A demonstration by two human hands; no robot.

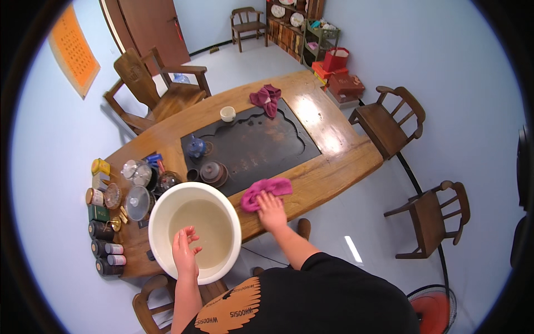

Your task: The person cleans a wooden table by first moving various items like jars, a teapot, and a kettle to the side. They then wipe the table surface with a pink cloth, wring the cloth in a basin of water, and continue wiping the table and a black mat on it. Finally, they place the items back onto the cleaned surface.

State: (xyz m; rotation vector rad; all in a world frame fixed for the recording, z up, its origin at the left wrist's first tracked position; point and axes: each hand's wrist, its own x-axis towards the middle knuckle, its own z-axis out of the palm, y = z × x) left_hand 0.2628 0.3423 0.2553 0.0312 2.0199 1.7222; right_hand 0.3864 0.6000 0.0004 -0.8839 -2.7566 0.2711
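Note:
Over the white plastic basin (160, 208) hovers my left hand (185, 252), fingers apart and slightly bent, with nothing in it. Cloudy water (212, 234) fills the bottom of the basin, which covers the near left part of the tabletop. My right hand (272, 211) holds a damp-looking magenta cloth (279, 185) against the front edge of the wooden tea table (329, 175). Behind that cloth is the dark inset tea tray (258, 146). A second, darker crumpled cloth (267, 98) lies across the tray's far edge.
On the tray are a blue teapot (196, 147), a brown lidded pot (214, 173) and a dark cup (192, 174). A white cup (227, 114) stands behind. Glassware (139, 202) and several tins (101, 230) crowd the left end. Wooden chairs (384, 125) surround the table; a floor fan (434, 311) is lower right.

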